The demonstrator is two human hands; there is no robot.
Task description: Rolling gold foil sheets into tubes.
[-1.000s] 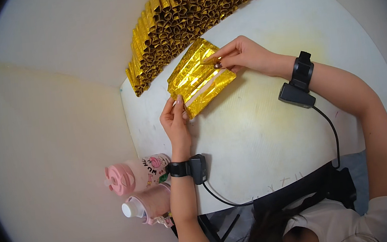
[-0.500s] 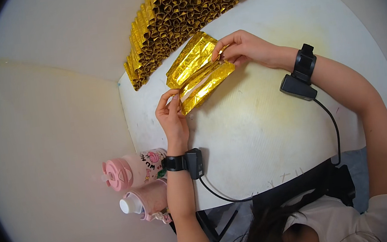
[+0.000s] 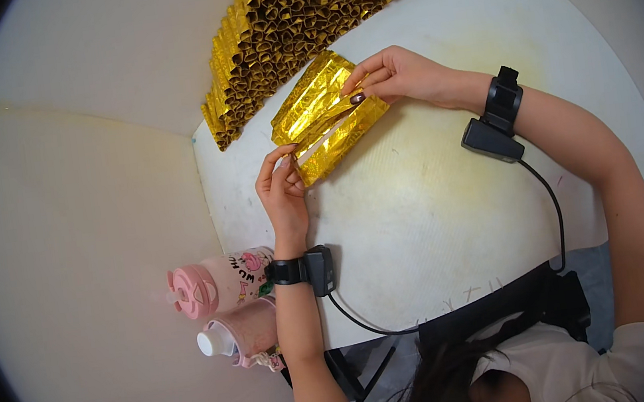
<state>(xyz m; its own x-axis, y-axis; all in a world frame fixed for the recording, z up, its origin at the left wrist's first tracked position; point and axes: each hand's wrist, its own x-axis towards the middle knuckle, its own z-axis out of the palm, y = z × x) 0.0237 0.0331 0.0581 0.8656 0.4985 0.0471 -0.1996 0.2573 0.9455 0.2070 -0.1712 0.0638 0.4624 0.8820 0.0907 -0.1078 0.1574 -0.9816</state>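
A sheet of shiny gold foil paper (image 3: 316, 104) is stretched between my two hands above the white table, its near edge partly folded over with a pale strip showing along the fold. My left hand (image 3: 282, 194) pinches the near-left end of the fold between thumb and fingers. At the far-right end, my right hand (image 3: 395, 79) grips the folded edge, its thumb lying on top of the foil. Just beyond the sheet rises a stack of rolled gold foil tubes (image 3: 293, 32), their open dark ends facing me.
A pink-lidded bottle (image 3: 212, 287) and a pink bottle with a white cap (image 3: 245, 331) lie left of my left forearm. Black wrist devices (image 3: 493, 140) with cables sit on both wrists. A pale wall (image 3: 84, 230) borders the white table (image 3: 453, 217) on the left.
My right thumb has come onto the top of the folded edge, and my right hand has shifted slightly left. The near flap of the foil lies flatter. My left hand keeps its pinch.
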